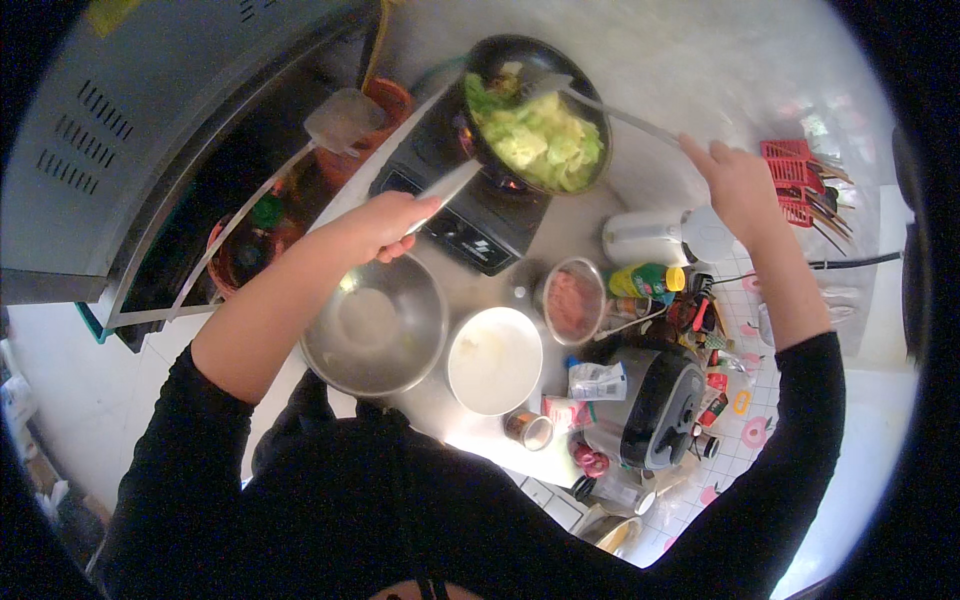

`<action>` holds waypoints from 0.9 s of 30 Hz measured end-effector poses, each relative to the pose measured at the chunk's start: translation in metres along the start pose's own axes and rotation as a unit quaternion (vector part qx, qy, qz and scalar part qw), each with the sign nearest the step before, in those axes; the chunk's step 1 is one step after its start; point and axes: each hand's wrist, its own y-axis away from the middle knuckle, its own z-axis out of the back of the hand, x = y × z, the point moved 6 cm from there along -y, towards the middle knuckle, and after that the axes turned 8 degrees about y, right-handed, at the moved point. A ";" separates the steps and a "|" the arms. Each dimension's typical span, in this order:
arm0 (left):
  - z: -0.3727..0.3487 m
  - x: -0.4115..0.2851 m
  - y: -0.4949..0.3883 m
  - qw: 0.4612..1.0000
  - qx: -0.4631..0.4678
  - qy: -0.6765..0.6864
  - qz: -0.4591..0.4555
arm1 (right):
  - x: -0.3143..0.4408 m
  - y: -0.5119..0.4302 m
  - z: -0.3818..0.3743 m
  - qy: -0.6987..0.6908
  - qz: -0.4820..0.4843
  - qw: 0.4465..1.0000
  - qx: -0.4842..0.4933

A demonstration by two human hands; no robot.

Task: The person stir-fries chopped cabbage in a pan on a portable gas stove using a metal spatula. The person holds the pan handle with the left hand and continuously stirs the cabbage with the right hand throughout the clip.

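My left hand [390,223] is closed round the long handle [454,187] of a dark frying pan [609,142], which is tilted over a black portable stove [487,232]. Flames show beneath the pan's near side. Chopped green leafy vegetable [551,139] fills much of the pan. With my right hand [731,180] I grip the handle of a metal spatula [637,116], its blade blurred among the leaves at the pan's far side. Toward me from the stove stand a large steel bowl [375,330] and a white bowl [495,360].
A small metal bowl of pinkish minced meat [574,300], a silver kettle [645,236], a yellow-capped bottle [645,280] and a rice cooker [652,409] stand on the right. Red baskets [786,165] hold chopsticks. At left, a clear-headed implement [345,120] hangs near orange containers [390,97].
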 end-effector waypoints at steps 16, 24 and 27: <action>-0.013 0.011 -0.006 0.998 0.012 0.049 0.028 | -0.007 0.104 0.061 -0.110 -0.277 0.948 0.114; -0.018 0.013 -0.004 0.998 0.024 0.047 0.027 | 0.119 0.067 -0.005 -0.137 -0.197 0.942 0.237; -0.017 0.011 -0.004 0.998 0.025 0.043 0.028 | 0.156 0.046 -0.038 -0.161 -0.255 0.914 0.271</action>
